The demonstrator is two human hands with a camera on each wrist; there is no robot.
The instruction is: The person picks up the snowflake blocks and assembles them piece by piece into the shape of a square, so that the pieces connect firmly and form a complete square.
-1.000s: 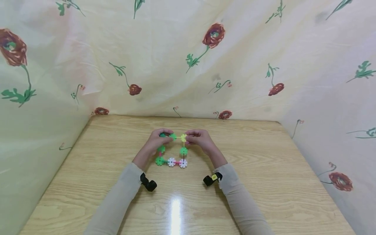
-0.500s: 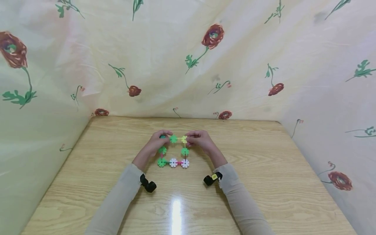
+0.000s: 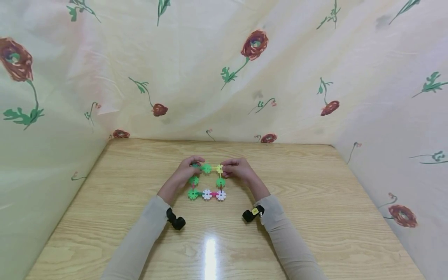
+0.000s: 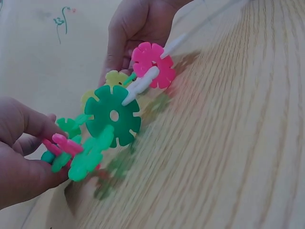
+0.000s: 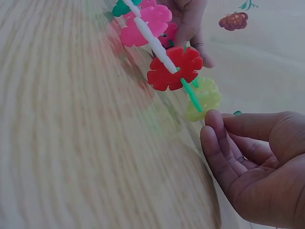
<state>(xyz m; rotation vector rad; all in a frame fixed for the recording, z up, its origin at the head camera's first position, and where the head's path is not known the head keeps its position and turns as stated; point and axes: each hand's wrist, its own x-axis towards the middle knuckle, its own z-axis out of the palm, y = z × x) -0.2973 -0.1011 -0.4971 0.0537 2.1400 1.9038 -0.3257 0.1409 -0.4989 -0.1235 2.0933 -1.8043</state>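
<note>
A square ring of interlocked notched plastic discs lies between both hands in the head view. White discs (image 3: 207, 195) and a green disc (image 3: 193, 194) form its near side. My left hand (image 3: 184, 170) pinches the far left corner, partly covering the discs there; in the left wrist view its thumb and fingers close on pink and green discs (image 4: 86, 162). At the far right corner, my right hand (image 3: 238, 169) pinches the yellow disc (image 3: 219, 168) by its edge. The right wrist view shows a red disc (image 5: 175, 68) beside a yellow-green one (image 5: 204, 98) at the fingertips.
The ring is over a wood-grain table (image 3: 308, 217), with a light reflection near the front. A flowered cloth (image 3: 196, 77) hangs behind and along both sides. Each wrist wears a black camera (image 3: 177, 222).
Both hands have brought the far side of the ring slightly lower and nearer. The near side has shifted a little to the right. Both hands keep their hold.
</note>
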